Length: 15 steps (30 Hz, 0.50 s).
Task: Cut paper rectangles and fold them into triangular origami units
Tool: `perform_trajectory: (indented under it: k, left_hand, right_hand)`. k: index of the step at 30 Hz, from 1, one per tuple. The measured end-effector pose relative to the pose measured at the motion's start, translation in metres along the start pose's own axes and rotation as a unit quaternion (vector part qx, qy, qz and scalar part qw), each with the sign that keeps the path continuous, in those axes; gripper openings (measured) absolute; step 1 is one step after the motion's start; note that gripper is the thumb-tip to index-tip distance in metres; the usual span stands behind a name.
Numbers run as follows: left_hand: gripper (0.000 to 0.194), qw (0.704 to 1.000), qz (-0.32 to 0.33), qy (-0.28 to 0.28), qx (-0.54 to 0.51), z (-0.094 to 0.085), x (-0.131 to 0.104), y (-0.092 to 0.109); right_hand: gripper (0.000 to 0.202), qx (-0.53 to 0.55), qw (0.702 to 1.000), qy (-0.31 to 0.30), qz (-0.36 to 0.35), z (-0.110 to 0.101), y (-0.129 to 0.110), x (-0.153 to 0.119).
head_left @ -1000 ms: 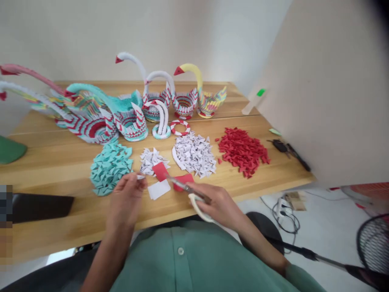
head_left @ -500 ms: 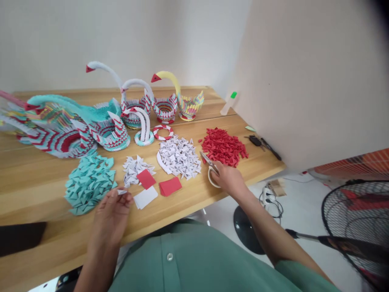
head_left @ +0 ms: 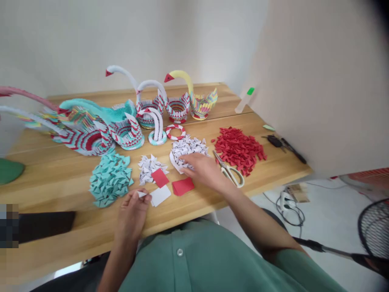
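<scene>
Between the thumb and fingers of my left hand (head_left: 135, 205) is a small white folded paper piece (head_left: 141, 194), held over the front of the table. My right hand (head_left: 202, 168) reaches over the larger heap of white folded paper pieces (head_left: 190, 145), thumb and fingers apart, beside a curved white strip of joined pieces (head_left: 174, 163). Scissors (head_left: 231, 171) lie on the wood to the right of that hand, apart from it. Near my left hand are white paper slips (head_left: 161, 196), a red paper slip (head_left: 159, 177) and a folded red paper (head_left: 182, 186).
Teal pieces (head_left: 111, 180), a smaller white heap (head_left: 150, 167) and red pieces (head_left: 238, 148) lie on the table. Behind stand several paper swans (head_left: 126, 132) and a red-and-white ring (head_left: 175, 132). Keys (head_left: 275, 141) lie by the right wall; a fan (head_left: 375, 229) stands at far right.
My right hand has let go of the scissors, which now lie on the table, and has moved left to the white heap. My left hand still pinches the white piece. The view has shifted left.
</scene>
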<state>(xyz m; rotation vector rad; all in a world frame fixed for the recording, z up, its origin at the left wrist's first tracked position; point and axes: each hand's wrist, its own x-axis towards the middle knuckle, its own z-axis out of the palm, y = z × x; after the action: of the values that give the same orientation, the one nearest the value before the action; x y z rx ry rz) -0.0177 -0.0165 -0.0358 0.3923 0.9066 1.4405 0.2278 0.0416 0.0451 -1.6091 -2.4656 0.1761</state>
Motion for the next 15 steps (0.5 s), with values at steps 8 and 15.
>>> perform_trajectory:
  k: [8,15]
  left_hand:
    - [0.024,1.0,0.011,-0.015,0.007,-0.001,-0.006,0.0]
    - [0.024,0.999,0.003,-0.031,0.017,0.001,-0.007,0.003]
  right_hand:
    - [0.036,0.094,0.991,0.014,-0.095,0.064,-0.046,0.048]
    - [0.016,0.337,0.94,0.03,-0.041,0.058,-0.037,0.047]
